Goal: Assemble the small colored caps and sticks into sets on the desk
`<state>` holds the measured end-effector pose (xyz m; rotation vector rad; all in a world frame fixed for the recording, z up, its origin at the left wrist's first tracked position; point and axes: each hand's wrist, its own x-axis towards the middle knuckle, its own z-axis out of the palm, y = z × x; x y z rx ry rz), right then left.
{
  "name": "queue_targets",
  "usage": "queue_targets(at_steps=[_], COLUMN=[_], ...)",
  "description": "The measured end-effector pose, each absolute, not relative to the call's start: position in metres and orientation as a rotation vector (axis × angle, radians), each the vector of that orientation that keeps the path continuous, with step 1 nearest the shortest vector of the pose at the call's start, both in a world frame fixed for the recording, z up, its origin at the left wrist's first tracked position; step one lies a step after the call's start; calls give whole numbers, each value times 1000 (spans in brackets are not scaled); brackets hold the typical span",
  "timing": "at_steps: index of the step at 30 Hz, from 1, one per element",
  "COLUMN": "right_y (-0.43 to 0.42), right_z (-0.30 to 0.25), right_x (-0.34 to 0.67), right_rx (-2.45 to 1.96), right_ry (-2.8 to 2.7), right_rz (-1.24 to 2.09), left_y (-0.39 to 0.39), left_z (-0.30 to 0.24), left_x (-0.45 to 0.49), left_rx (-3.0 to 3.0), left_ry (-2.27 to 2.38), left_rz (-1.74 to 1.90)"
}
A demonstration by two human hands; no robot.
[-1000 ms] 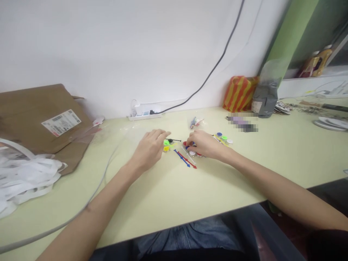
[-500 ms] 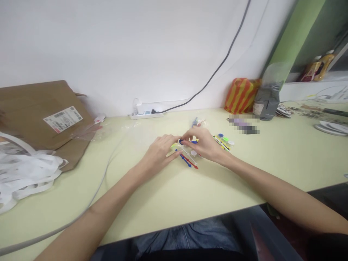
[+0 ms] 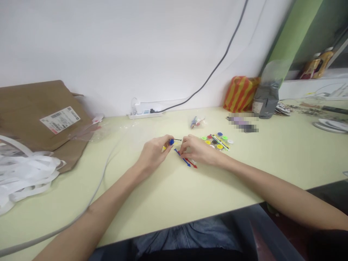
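My left hand (image 3: 153,152) rests on the pale table (image 3: 174,188) and pinches a small blue round piece (image 3: 171,141) between thumb and fingertips. A thin black stick (image 3: 178,140) lies just beyond the piece. My right hand (image 3: 197,149) sits close beside it, fingers curled down over a blue stick (image 3: 182,158) and a red stick (image 3: 191,163); what its fingertips hold is hidden. To the right lies a cluster of coloured round caps (image 3: 216,141), green, yellow, red, blue and white.
A white power strip (image 3: 144,112) with a dark cable lies at the wall. A brown paper package (image 3: 43,119) and white straps (image 3: 24,174) fill the left. A small clear bag (image 3: 196,122), a striped bag (image 3: 239,93) and a grey pouch (image 3: 265,98) stand behind.
The blue round piece passed from under my right hand into my left fingertips. My right hand slid left, uncovering the cluster of caps.
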<state>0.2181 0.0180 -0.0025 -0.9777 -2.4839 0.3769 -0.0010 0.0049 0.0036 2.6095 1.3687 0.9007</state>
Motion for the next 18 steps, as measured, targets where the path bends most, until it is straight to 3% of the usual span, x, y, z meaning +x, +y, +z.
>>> queue_targets(at_steps=[8,18], right_y=[13,19], right_z=[6,2], right_x=[215,216], right_rx=[-969,-861], right_ry=[-2388,-1826], right_rz=[412,936], left_y=[0,1], left_z=[6,5], left_x=[2,2], left_rx=[2546,2450], left_ry=[1383,1408], left_rz=[976,1007])
